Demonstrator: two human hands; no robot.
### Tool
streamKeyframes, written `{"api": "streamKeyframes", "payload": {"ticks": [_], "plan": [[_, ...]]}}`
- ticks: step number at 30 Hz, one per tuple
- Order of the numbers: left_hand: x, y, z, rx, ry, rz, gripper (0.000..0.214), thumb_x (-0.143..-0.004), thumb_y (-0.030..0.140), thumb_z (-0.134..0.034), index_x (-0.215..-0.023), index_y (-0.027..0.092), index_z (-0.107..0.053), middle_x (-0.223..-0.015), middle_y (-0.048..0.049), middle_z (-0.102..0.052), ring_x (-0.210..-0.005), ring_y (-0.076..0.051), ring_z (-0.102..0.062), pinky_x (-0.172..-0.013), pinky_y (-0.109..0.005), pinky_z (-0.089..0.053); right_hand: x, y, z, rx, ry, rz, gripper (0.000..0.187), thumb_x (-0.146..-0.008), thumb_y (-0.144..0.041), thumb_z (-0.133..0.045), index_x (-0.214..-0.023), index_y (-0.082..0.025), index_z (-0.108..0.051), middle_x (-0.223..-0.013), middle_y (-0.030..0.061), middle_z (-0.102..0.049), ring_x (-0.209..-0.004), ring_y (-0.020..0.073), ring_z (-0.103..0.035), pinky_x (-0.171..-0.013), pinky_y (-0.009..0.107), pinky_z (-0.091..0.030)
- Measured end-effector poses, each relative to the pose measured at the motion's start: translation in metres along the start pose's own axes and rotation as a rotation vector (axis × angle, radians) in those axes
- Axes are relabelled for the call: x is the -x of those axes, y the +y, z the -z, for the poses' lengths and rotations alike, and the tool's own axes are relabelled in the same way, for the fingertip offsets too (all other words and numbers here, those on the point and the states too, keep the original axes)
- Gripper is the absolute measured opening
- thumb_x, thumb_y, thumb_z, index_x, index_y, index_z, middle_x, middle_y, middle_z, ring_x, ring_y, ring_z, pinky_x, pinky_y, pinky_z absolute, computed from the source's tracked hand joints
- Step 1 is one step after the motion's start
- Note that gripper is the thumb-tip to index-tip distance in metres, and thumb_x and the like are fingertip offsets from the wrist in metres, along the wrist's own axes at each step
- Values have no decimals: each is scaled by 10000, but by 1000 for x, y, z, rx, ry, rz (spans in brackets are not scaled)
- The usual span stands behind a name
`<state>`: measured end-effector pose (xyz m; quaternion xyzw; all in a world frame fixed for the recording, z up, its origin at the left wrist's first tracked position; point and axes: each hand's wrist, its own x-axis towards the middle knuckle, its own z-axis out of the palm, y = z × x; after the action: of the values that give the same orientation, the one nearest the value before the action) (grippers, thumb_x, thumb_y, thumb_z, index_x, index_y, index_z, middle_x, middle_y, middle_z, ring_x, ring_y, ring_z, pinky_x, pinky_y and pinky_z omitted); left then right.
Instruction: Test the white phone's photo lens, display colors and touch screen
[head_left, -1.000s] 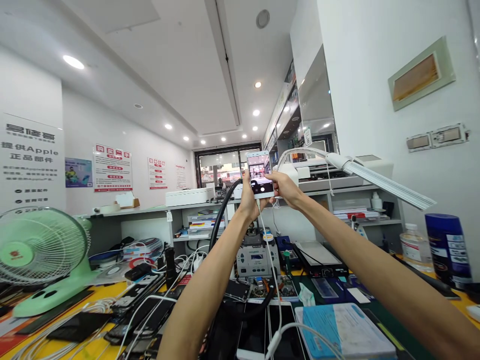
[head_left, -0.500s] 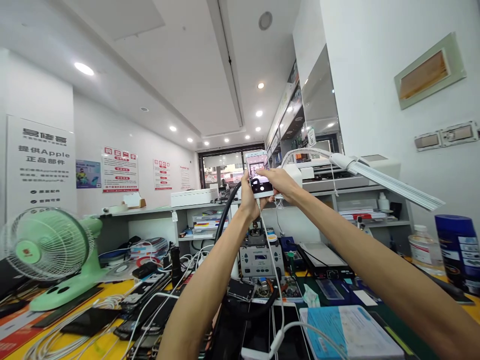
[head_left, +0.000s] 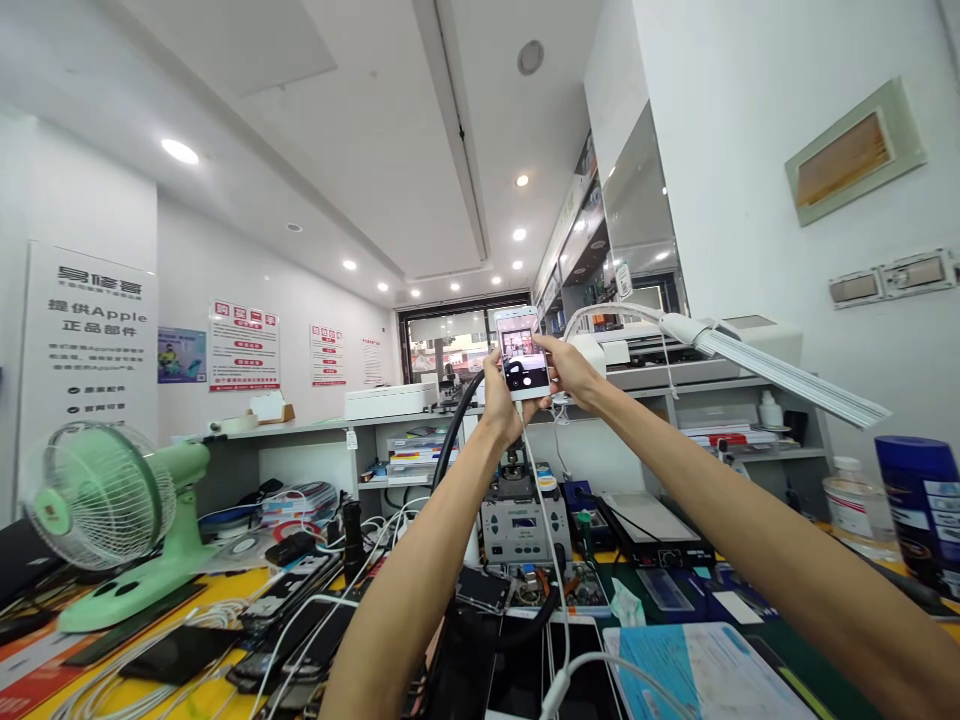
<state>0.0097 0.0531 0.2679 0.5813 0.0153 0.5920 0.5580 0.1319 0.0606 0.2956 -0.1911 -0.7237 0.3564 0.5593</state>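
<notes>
Both my arms reach out at full length and hold up a white smartphone (head_left: 520, 352) with its lit screen facing me. My left hand (head_left: 499, 398) grips its lower left side, fingers wrapped round it. At the right edge my right hand (head_left: 568, 369) holds it, thumb lying over the screen's upper part. A white cable (head_left: 552, 560) hangs from the phone's bottom down to the bench.
A yellow bench (head_left: 187, 680) holds several phones, screens and white cables. A green desk fan (head_left: 105, 520) stands at the left, a grey soldering station (head_left: 523, 525) in the middle, a white lamp arm (head_left: 757, 365) and a blue canister (head_left: 919, 510) at the right.
The phone and both hands have stayed raised, shifting only slightly. My right thumb moved over the screen. The view has drifted a little, so the fan sits further right.
</notes>
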Motion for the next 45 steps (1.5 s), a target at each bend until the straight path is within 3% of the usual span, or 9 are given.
{"api": "streamKeyframes", "payload": {"ticks": [6, 14, 25, 32, 40, 45], "plan": [[-4, -4, -4, 29, -11, -2, 481, -877, 551, -452, -1027, 135, -641, -749, -106, -698, -613, -205, -661, -468, -244, -468, 0, -1, 4, 58, 95, 10, 377, -788, -549, -647, -782, -183, -556, -558, -15, -520, -386, 112, -447, -289, 231, -371], [1, -7, -4, 39, -12, 22, 516, -873, 570, -442, -1024, 123, -651, -754, -121, -699, -624, -214, -665, -460, -247, -466, 5, 0, 6, 46, 30, -2, 391, -859, -585, -510, -828, -198, -556, -462, -69, -345, -361, 117, -376, -315, 249, -382], [4, -8, 0, 33, 0, 0, 523, -872, 581, -440, -1034, 133, -657, -747, -111, -703, -602, -211, -665, -438, -243, -456, 5, 1, 2, 137, 64, 30, 355, -818, -538, -631, -833, -193, -551, -580, -16, -535, -411, 117, -457, -319, 234, -378], [5, -9, -2, 22, 0, 8, 567, -860, 616, -443, -1036, 122, -659, -741, -119, -700, -592, -215, -665, -415, -244, -445, 7, -1, 3, 129, 46, 15, 420, -879, -592, -501, -880, -180, -584, -464, -67, -387, -355, 111, -380, -316, 249, -397], [3, -10, -4, 29, 18, 17, 529, -874, 589, -439, -1002, 126, -659, -725, -103, -697, -602, -209, -669, -453, -252, -477, 11, -8, -2, 202, 113, 36, 351, -788, -500, -690, -810, -160, -603, -555, -9, -552, -396, 102, -450, -305, 210, -325], [4, -11, -2, 16, 9, 27, 537, -867, 602, -435, -1008, 134, -659, -724, -100, -698, -609, -216, -671, -455, -256, -478, 11, -6, -1, 177, 86, 9, 418, -849, -580, -556, -775, -171, -594, -466, -29, -477, -351, 114, -411, -297, 241, -357]]}}
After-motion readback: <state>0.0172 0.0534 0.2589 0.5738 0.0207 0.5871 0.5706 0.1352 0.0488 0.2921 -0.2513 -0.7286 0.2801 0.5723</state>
